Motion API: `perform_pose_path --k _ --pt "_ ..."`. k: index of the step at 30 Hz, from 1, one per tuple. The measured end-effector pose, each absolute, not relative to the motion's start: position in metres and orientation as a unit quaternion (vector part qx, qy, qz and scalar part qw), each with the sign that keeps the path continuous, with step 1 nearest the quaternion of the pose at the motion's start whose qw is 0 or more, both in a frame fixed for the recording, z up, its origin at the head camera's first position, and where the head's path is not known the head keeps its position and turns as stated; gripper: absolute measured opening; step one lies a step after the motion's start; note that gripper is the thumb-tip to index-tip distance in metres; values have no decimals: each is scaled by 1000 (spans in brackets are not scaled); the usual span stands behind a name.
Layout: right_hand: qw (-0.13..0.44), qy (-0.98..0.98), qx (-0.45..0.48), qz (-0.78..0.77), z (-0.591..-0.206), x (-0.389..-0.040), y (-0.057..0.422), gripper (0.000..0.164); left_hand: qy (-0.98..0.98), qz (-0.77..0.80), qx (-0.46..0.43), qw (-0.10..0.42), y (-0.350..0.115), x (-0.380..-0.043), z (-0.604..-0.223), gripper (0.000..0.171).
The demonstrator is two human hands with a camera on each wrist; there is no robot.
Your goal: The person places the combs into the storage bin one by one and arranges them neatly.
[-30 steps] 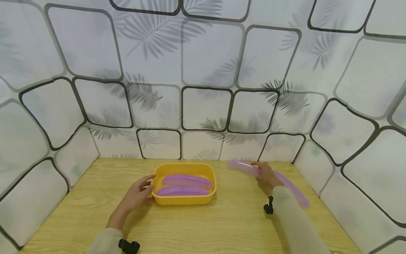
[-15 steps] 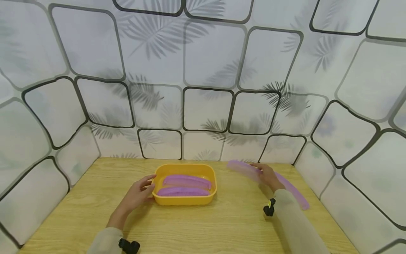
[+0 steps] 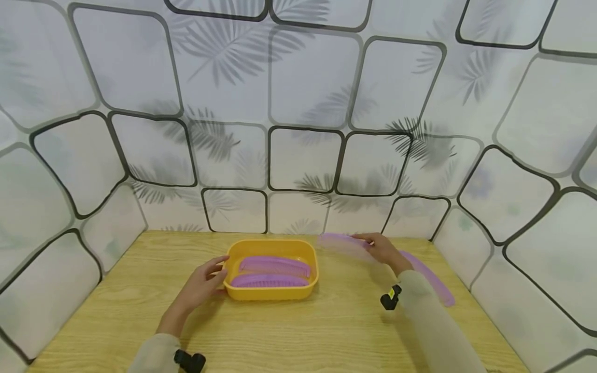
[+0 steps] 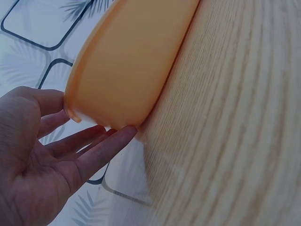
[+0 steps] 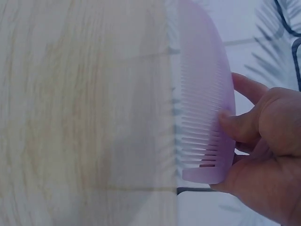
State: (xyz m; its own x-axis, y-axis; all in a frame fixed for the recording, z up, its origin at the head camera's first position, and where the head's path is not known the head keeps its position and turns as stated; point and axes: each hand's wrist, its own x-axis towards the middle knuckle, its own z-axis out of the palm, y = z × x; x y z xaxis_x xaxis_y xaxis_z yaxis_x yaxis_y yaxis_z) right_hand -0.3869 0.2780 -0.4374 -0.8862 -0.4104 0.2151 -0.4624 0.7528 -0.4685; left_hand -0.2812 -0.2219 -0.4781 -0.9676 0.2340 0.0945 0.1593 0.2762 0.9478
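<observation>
My right hand (image 3: 384, 250) pinches a translucent purple comb (image 3: 342, 243) by its spine, raised a little off the table. In the right wrist view, thumb and fingers grip the comb (image 5: 207, 94) near one end, with its teeth pointing left toward the tabletop. My left hand (image 3: 201, 284) rests at the left end of a yellow plastic tub (image 3: 268, 294). In the left wrist view, loosely extended fingertips touch the tub's (image 4: 127, 61) rim and lower edge. Two purple combs lie in the tub, a rear comb (image 3: 275, 266) and a front comb (image 3: 269, 281).
Another purple comb (image 3: 429, 278) lies on the wooden table (image 3: 298, 331) at the right, beside my right forearm. Patterned wall panels (image 3: 303, 155) enclose the table at the back and on both sides.
My right hand has carried its comb left toward the tub, away from the comb lying at the right. The left hand and tub have stayed in place.
</observation>
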Motion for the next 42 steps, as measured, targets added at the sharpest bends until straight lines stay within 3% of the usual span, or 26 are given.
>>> perform_pose_path --k 8,14,21,42 --pt "30 -924 266 273 -412 -386 260 50 799 588 123 32 -220 -280 -475 53" --pt "19 -934 238 266 -400 -388 249 58 797 591 121 32 -222 -280 -475 54" --pt "37 -942 228 244 -390 -385 235 62 797 591 126 32 -222 -280 -476 53" --pt "2 -931 285 227 -383 -382 179 60 798 589 121 33 -221 -279 -476 54"
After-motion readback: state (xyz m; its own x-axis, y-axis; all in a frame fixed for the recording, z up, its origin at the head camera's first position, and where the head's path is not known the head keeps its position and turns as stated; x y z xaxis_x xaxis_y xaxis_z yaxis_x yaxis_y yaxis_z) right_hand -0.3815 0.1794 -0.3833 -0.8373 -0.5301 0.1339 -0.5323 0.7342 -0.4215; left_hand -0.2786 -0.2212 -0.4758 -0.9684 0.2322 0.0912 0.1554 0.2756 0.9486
